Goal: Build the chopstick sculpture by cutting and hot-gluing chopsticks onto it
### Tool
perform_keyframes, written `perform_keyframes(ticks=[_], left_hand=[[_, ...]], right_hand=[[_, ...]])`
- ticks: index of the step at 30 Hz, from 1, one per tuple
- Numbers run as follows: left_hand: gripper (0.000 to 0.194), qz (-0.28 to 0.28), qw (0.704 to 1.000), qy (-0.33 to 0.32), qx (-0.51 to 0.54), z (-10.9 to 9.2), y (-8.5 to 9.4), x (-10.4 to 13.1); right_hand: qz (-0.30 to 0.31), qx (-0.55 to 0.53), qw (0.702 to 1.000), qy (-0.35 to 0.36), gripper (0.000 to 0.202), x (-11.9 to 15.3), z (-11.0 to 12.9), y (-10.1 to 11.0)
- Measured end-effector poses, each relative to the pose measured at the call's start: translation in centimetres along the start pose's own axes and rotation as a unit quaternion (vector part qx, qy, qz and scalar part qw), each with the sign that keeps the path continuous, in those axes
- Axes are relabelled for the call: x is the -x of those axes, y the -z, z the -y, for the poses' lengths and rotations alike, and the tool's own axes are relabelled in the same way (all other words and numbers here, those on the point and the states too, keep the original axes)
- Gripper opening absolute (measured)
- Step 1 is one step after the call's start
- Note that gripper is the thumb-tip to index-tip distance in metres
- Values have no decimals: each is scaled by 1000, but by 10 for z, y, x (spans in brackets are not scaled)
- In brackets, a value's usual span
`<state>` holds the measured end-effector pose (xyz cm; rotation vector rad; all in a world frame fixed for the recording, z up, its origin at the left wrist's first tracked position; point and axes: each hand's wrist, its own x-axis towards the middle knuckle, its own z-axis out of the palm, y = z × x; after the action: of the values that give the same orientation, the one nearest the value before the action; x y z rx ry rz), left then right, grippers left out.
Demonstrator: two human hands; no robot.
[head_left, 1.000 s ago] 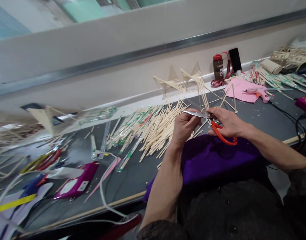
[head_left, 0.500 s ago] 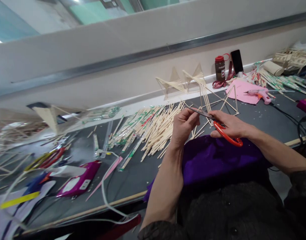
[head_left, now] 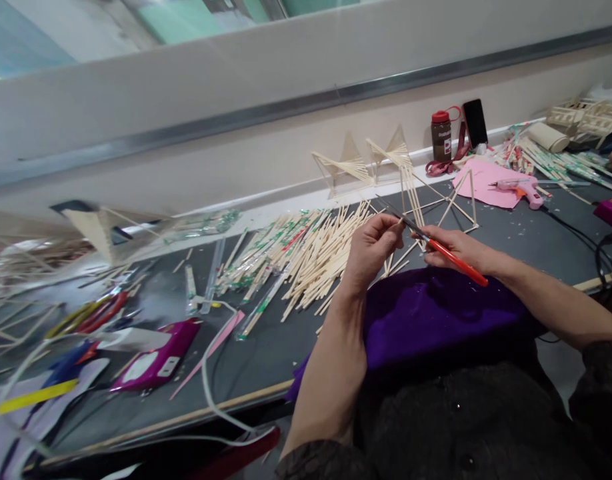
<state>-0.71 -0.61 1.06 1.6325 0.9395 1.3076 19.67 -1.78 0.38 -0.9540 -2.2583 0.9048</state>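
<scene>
Right hand [head_left: 459, 248] grips red-handled scissors [head_left: 436, 245], its fingers hiding the handle loops. Left hand [head_left: 371, 248] pinches closed at the blade tips; anything held there is too small to discern.

Your hands meet over the surface [head_left: 516, 233], left hand [head_left: 371, 250] just left of the right hand [head_left: 459, 250], scissors [head_left: 431, 241] between them. The stick pile [head_left: 296, 257] lies left of your left hand. The cloth [head_left: 436, 313] lies before both hands. Behind them stand the stick frames [head_left: 366, 167]; right of those, the bottle [head_left: 441, 135], then the phone [head_left: 475, 123]. The glue gun [head_left: 519, 187] lies before the phone.
</scene>
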Motion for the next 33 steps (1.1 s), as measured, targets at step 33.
perform_keyframes(ticks=[33], left_hand=[[16,-44,998,14,31,8,6,-5]], right_hand=[[17,-357,933,-40,36,0,5,3]])
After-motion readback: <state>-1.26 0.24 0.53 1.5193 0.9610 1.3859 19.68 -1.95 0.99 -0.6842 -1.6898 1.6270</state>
